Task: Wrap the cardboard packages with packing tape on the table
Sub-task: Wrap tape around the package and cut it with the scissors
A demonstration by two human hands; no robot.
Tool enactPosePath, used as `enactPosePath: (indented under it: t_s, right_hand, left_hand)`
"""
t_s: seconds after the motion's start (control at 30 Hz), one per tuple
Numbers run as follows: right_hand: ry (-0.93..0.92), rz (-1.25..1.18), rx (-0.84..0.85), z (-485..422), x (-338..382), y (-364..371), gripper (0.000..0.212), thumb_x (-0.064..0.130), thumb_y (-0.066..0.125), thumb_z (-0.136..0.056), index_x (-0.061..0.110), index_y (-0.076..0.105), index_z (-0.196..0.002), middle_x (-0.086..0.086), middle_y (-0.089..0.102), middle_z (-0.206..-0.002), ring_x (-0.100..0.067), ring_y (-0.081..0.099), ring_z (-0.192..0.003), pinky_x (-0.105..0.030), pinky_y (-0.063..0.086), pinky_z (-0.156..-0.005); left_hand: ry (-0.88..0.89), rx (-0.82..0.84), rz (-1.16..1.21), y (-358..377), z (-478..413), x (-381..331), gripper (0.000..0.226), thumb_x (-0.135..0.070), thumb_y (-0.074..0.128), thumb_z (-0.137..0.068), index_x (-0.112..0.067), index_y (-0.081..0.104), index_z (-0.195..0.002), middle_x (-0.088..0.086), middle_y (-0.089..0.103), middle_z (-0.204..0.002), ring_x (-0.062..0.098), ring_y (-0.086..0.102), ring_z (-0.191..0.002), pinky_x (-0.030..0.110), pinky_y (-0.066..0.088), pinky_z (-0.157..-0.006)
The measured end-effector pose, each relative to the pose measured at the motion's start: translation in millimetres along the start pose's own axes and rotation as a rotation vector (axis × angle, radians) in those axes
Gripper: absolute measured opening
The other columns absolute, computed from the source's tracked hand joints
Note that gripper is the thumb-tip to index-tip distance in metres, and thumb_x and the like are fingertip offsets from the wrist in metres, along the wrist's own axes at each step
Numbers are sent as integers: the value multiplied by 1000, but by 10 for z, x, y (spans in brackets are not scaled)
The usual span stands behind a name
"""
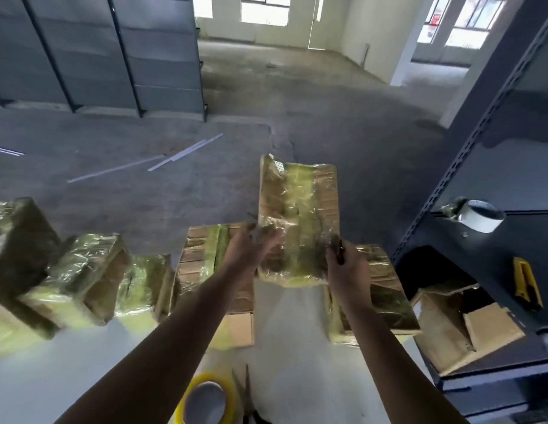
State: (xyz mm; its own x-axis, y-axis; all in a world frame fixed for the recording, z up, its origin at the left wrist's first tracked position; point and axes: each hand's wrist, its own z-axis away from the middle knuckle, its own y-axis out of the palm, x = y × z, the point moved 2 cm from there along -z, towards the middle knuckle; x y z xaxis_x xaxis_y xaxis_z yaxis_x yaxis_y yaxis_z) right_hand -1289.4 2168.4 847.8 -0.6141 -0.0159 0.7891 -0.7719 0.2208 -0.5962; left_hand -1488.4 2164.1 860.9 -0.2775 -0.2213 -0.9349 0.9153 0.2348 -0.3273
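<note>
A flat cardboard package [298,209], covered in shiny yellowish tape, is held up above the white table [285,325]. My left hand [248,249] grips its lower left edge, and my right hand [347,270] grips its lower right corner. A yellow roll of packing tape [205,399] lies on the table near me, with scissors [245,390] beside it. More taped packages lie under and beside the held one: one [205,255] to the left of my left forearm and one [380,295] to the right of my right wrist.
Several taped packages [83,273] are piled at the table's left. A dark metal shelf [493,240] stands at the right with a white tape roll [481,217], a yellow utility knife [525,283] and an open cardboard box [462,328]. Concrete floor lies beyond.
</note>
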Motion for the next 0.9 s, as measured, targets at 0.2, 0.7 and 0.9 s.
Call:
enactPosePath:
  t_s: [0.2,0.7,0.9]
  right_hand:
    - [-154,-3,-113,289,777,106,32,28,61,-92,14,57,-120,-2,65,-99,-25,63,-93,-29,45,-77]
    - [-170,109,-25,774,2109,890,82,47,80,-71,16,32,-129,0,58,-115,-25,59,-108,-40,51,-89]
    - [-175,125,61,1042,2338,976,81,53,77,-71,20,27,-126,-3,52,-117,-29,56,-111,-43,49,-90]
  left_hand:
    - [167,-89,151,-652,21,-159,28,-41,79,-74,-21,73,-94,-10,72,-75,1,68,-68,24,55,-63]
    - [391,-150,-206,-2207,317,103,37,-45,66,-86,-10,63,-74,1,63,-59,11,59,-54,17,38,-46]
    - [421,-246,-284,-2549,591,139,34,-50,65,-83,-17,61,-78,-6,64,-64,17,62,-64,30,46,-58]
